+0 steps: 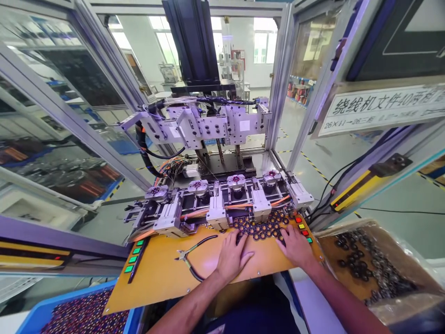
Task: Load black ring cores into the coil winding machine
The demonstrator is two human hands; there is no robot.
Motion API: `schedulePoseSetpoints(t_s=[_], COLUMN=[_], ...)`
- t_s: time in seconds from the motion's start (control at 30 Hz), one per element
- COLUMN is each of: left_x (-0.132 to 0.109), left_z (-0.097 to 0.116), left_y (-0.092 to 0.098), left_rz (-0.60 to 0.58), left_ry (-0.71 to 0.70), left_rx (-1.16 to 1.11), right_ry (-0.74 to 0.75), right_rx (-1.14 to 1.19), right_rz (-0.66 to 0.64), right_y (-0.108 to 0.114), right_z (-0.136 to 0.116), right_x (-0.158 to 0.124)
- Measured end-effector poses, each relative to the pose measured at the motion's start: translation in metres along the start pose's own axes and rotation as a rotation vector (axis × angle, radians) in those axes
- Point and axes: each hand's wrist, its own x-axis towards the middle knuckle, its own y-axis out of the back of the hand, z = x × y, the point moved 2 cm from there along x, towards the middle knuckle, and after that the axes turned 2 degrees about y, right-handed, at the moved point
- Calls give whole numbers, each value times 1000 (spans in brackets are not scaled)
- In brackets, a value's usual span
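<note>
Both hands lie flat and open on the orange work board (163, 273), palms down, gripping nothing. With its fingers spread, the left hand (233, 256) has its fingertips at the near edge of the heap of small dark rings (266, 227), which lies at the far right part of the board, just in front of the machine's row of four spindles (215, 188). At the right end of that heap rests the right hand (295, 246), its fingers over the rings there, close to the coloured buttons (303, 227) at the board's right edge. Left of the left hand, on the bare board, lies a pair of cutters (189, 255) with black handles. Green buttons (135, 254) run along the board's left edge. Beyond the board's right edge stands a cardboard box (399, 241) of more dark rings, and below its left corner a blue bin (45, 311) of wound parts.
</note>
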Motion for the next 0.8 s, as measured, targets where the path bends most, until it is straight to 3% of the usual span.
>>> schedulePoseSetpoints(t_s=[0.27,0.43,0.53,0.63,0.73,0.8], left_x=[3,3,6,7,7,7], left_z=[1,-3,-5,-5,-5,-6], left_y=[-3,-1,-2,-2,-2,-3], left_rz=[41,93,115,137,151,153], left_ry=[-6,-55,-96,-119,-126,-127], left_rx=[46,27,16,23,36,45], right_ry=[-34,-136,-286,-494,-636,-642], right_rx=[-3,37,41,16,-9,-1], right_rz=[-111,-147,-142,-158,-240,-319], right_y=[2,17,33,39,18,-8], right_z=[-9,-4,36,96,139,147], right_x=[12,9,-19,-70,-117,-133])
